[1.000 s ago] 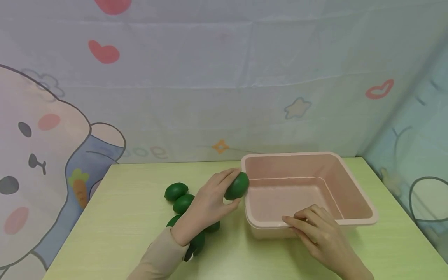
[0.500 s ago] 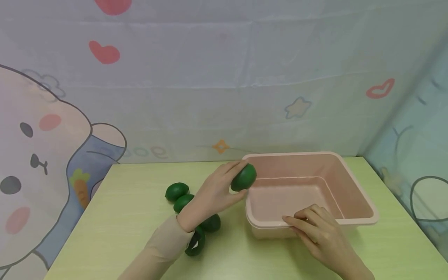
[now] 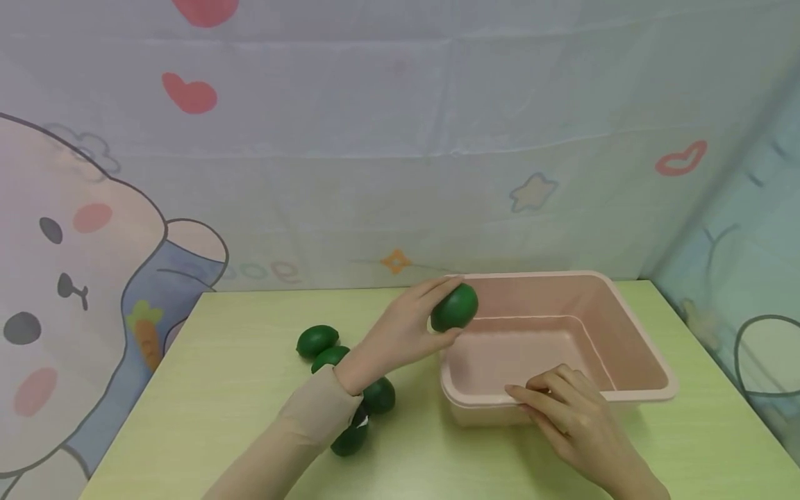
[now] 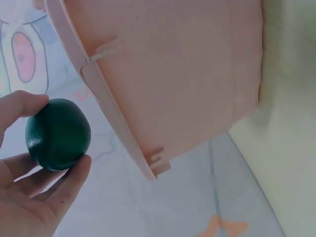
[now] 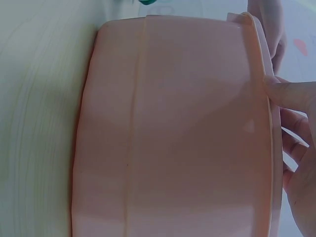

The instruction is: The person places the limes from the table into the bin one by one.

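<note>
My left hand [image 3: 409, 323] holds a glossy dark green lime [image 3: 455, 307] between thumb and fingertips, up over the left rim of a pink plastic basin [image 3: 556, 399]. In the left wrist view the lime [image 4: 58, 134] shows whole, beside the basin's outer wall [image 4: 173, 74]. My right hand [image 3: 578, 423] grips the basin's near rim, and in the right wrist view its thumb [image 5: 289, 95] lies on the rim with the other fingers behind it. No fruit shows on the visible part of the basin's floor.
Several more limes [image 3: 317, 342] lie in a loose group on the pale green table [image 3: 237, 396], partly hidden under my left forearm [image 3: 306, 423]. A printed cloth [image 3: 350, 139] hangs right behind the table, and another cloth side stands at the right.
My left hand has carried the lime rightward and a little upward, from beside the basin to over its left rim. The right hand and the basin have stayed put.
</note>
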### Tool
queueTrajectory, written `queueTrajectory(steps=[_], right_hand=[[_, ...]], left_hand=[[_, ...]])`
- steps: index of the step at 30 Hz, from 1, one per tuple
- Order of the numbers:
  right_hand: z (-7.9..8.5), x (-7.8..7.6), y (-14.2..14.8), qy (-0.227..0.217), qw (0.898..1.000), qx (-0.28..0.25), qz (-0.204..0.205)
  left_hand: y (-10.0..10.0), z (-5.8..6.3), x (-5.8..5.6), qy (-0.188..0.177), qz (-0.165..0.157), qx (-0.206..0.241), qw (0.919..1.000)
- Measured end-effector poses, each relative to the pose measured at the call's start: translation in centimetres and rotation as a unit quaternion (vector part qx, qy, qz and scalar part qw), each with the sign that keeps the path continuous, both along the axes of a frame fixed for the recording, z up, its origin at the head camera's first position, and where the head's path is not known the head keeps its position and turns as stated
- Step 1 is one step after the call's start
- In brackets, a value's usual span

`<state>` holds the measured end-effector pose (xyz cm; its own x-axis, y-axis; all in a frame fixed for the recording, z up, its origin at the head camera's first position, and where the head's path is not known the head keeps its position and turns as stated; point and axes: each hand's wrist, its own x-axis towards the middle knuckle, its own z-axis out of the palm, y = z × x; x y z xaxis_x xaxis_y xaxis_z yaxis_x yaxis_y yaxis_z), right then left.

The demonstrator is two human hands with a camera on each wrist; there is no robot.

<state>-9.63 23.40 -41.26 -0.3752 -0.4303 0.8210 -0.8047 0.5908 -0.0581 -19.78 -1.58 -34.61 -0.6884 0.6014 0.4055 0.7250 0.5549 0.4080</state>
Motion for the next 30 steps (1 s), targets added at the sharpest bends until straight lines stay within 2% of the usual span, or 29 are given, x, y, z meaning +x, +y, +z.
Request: queueTrajectory(steps=[7,16,23,30], right_hand=[[0.0,0.0,-0.1,-0.004,1.000,0.001,-0.003],[0.0,0.1,-0.1,-0.008,1.000,0.005,-0.007],[-0.1,0.0,0.0,0.000,1.000,0.009,-0.002],[-0.2,-0.1,0.0,0.001,1.000,0.007,0.007]], left_hand=[[1.0,0.4,-0.9,-0.049,-0.001,-0.006,0.9988],[2.4,1.0,-1.8,-0.080,-0.005,-0.024,0.9965],[3.6,1.3,-2.7,-0.086,-0.019,-0.031,0.9957],[4.6,1.7,-3.1,-0.085,-0.025,-0.056,0.9945]])
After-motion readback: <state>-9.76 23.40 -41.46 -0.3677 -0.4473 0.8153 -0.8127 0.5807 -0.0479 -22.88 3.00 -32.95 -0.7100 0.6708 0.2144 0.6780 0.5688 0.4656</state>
